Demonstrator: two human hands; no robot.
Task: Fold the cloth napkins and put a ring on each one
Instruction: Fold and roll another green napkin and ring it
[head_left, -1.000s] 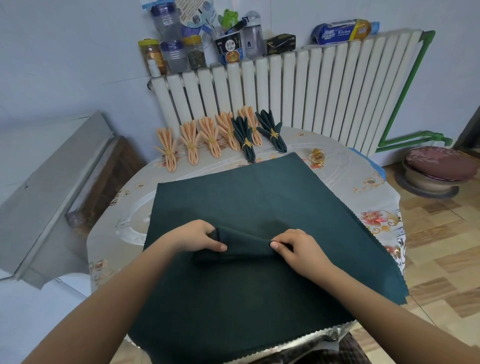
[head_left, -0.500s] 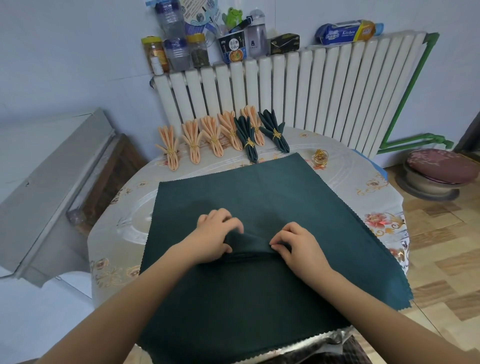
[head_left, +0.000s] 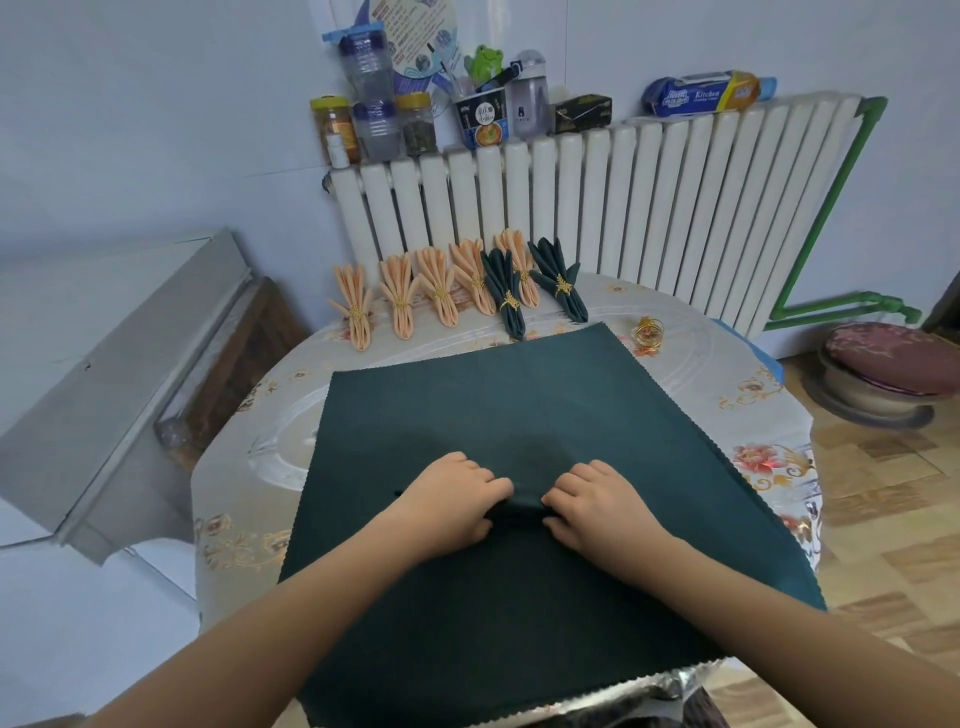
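A pleat of the green napkin is pinched by both hands — left hand, right hand (fingers curled on the cloth). A gold ring is seen apart on the surface.

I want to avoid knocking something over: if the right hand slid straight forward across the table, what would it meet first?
Only flat dark green napkin lies ahead of the right hand; beyond its far edge, probably the ringed green napkins, though depth is unclear.

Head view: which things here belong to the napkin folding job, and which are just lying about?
Part of the job:
green napkin, pinched by left hand and right hand
loose gold ring
finished napkins with rings on

Lying about:
jars and bottles on the radiator
noodle cup
kitchen wrap
stool
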